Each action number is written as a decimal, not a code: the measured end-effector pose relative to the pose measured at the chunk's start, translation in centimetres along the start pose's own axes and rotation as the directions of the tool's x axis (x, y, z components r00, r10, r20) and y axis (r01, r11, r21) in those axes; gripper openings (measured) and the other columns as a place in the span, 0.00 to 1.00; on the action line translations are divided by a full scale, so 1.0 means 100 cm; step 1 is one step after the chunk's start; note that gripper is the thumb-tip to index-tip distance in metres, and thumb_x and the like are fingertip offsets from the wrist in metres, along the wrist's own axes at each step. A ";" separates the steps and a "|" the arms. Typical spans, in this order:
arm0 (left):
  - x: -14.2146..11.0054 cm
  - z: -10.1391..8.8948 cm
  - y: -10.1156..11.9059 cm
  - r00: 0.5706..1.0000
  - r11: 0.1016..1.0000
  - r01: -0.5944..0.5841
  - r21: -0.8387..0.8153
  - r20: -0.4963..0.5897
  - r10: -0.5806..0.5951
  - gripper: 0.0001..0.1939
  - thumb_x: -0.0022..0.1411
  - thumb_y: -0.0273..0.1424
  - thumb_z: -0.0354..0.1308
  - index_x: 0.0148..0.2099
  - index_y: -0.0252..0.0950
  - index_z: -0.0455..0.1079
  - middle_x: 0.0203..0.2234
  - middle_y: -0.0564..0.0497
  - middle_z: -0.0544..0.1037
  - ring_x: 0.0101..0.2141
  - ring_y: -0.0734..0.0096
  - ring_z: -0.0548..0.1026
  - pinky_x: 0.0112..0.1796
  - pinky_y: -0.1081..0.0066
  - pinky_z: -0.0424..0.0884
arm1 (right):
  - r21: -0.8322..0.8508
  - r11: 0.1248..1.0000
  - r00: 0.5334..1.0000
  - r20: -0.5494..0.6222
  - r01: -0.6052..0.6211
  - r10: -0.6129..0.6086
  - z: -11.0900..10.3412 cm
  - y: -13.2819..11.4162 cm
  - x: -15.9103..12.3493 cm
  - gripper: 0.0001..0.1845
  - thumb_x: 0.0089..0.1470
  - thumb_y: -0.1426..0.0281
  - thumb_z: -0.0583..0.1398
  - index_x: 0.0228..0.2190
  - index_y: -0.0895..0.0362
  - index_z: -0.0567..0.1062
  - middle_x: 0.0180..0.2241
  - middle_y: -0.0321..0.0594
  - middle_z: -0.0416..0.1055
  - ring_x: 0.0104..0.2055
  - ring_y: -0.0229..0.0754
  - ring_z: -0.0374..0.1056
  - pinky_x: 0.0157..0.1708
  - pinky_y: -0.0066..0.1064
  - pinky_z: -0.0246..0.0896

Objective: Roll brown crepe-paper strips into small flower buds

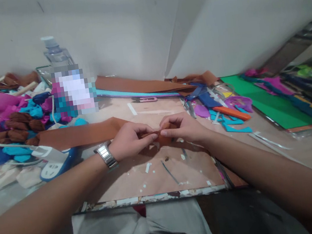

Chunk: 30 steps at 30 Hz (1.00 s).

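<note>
Over the middle of the table [103, 193], my left hand [128, 140] and my right hand [185, 128] come together, thumbs almost touching. Both pinch a small piece of brown cloth-like material [165, 139] between thumb and fingers. It looks folded along its upper edge, and much of it is hidden by the fingers. A long brown strip [82, 134] lies flat behind my left hand and wrist, partly covered by them. Farther back, a pair of thread snips [145, 100] with a pink handle rests near a stack of folded brown strips [136, 82].
A heap of pink, blue and brown crumpled pieces [12, 115] fills the left, beside a power strip [54, 169] and a clear bottle [57, 53]. Right of my hands lie an orange cutter [231, 112], blue scraps [236, 128] and a green sheet [250, 99]. A pale wall [119, 28] stands behind.
</note>
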<state>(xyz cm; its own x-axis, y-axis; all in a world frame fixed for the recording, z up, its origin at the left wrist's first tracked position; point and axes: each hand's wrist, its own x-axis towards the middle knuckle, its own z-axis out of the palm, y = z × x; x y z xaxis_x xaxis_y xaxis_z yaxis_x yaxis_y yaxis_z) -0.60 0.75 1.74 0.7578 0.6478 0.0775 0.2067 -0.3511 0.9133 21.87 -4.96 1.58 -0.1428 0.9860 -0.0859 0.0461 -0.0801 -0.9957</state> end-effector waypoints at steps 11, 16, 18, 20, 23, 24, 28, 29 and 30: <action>0.001 -0.003 0.002 0.997 0.993 -0.019 0.116 0.082 0.010 0.15 0.70 0.38 0.59 0.37 0.34 0.81 0.28 0.49 0.83 0.29 0.72 0.76 0.31 0.75 0.69 | -0.290 0.948 0.987 0.126 0.135 -0.101 -0.007 -0.006 0.001 0.17 0.50 0.56 0.72 0.28 0.58 0.81 0.28 0.40 0.77 0.30 0.39 0.70 0.30 0.29 0.65; 0.001 -0.003 0.001 0.995 0.990 -0.030 0.138 0.096 0.016 0.18 0.71 0.39 0.57 0.33 0.34 0.79 0.25 0.50 0.80 0.27 0.72 0.74 0.30 0.74 0.68 | -0.297 0.945 0.987 0.124 0.137 -0.104 -0.005 -0.004 -0.001 0.16 0.51 0.56 0.71 0.30 0.57 0.81 0.29 0.40 0.78 0.31 0.40 0.71 0.30 0.29 0.65; 0.001 -0.003 0.001 0.994 0.990 -0.029 0.142 0.106 0.014 0.18 0.71 0.39 0.57 0.33 0.33 0.78 0.25 0.50 0.80 0.27 0.72 0.74 0.31 0.74 0.68 | -0.290 0.947 0.988 0.112 0.138 -0.109 -0.003 -0.003 -0.002 0.16 0.52 0.56 0.71 0.30 0.57 0.81 0.30 0.41 0.78 0.32 0.40 0.72 0.31 0.30 0.67; 0.000 -0.003 0.002 0.993 0.991 -0.030 0.130 0.116 0.015 0.18 0.71 0.39 0.56 0.34 0.33 0.79 0.26 0.49 0.81 0.28 0.71 0.74 0.31 0.73 0.68 | -0.293 0.946 0.988 0.102 0.141 -0.116 -0.002 -0.003 -0.003 0.16 0.52 0.57 0.71 0.29 0.57 0.80 0.29 0.40 0.78 0.31 0.40 0.72 0.30 0.30 0.67; 0.000 -0.005 0.004 0.995 0.993 -0.035 0.116 0.099 0.024 0.17 0.72 0.39 0.56 0.36 0.33 0.79 0.27 0.49 0.81 0.28 0.71 0.75 0.31 0.73 0.68 | -0.322 0.934 0.987 0.099 0.154 -0.128 -0.003 -0.005 -0.002 0.16 0.52 0.57 0.71 0.28 0.57 0.79 0.28 0.40 0.77 0.29 0.39 0.70 0.29 0.29 0.65; 0.000 -0.006 0.004 0.995 0.992 -0.039 0.121 0.091 0.028 0.18 0.72 0.39 0.56 0.35 0.33 0.79 0.27 0.49 0.81 0.28 0.71 0.75 0.31 0.73 0.68 | -0.335 0.928 0.986 0.100 0.161 -0.135 -0.004 -0.006 -0.001 0.16 0.52 0.57 0.70 0.28 0.58 0.79 0.28 0.40 0.77 0.29 0.39 0.70 0.29 0.29 0.64; 0.002 -0.009 0.003 0.996 0.986 -0.058 0.158 0.082 0.045 0.20 0.73 0.40 0.55 0.35 0.33 0.79 0.26 0.49 0.80 0.28 0.72 0.74 0.32 0.73 0.68 | -0.382 0.908 0.985 0.098 0.171 -0.144 -0.010 -0.009 0.001 0.16 0.52 0.58 0.69 0.28 0.58 0.78 0.28 0.39 0.76 0.29 0.37 0.68 0.28 0.27 0.62; 0.002 -0.010 0.002 0.996 0.985 -0.058 0.164 0.077 0.046 0.19 0.73 0.40 0.55 0.36 0.33 0.80 0.27 0.49 0.81 0.29 0.71 0.74 0.32 0.73 0.68 | -0.390 0.905 0.985 0.094 0.168 -0.143 -0.011 -0.010 0.002 0.16 0.52 0.58 0.69 0.28 0.59 0.78 0.27 0.38 0.75 0.28 0.37 0.67 0.27 0.27 0.61; 0.003 -0.010 0.001 0.997 0.985 -0.054 0.167 0.068 0.044 0.19 0.73 0.40 0.55 0.39 0.32 0.81 0.28 0.49 0.81 0.29 0.71 0.74 0.32 0.73 0.68 | -0.396 0.904 0.986 0.091 0.164 -0.140 -0.012 -0.010 0.002 0.16 0.52 0.58 0.69 0.28 0.59 0.78 0.27 0.38 0.74 0.27 0.36 0.67 0.27 0.26 0.60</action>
<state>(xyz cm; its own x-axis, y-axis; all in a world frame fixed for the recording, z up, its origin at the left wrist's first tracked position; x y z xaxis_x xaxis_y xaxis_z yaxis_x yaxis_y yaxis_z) -1.02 1.58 2.26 0.8062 0.5847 0.0900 0.2655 -0.4936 0.8282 22.94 -4.47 2.59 -0.2374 0.9701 0.0511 0.4092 0.1476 -0.9004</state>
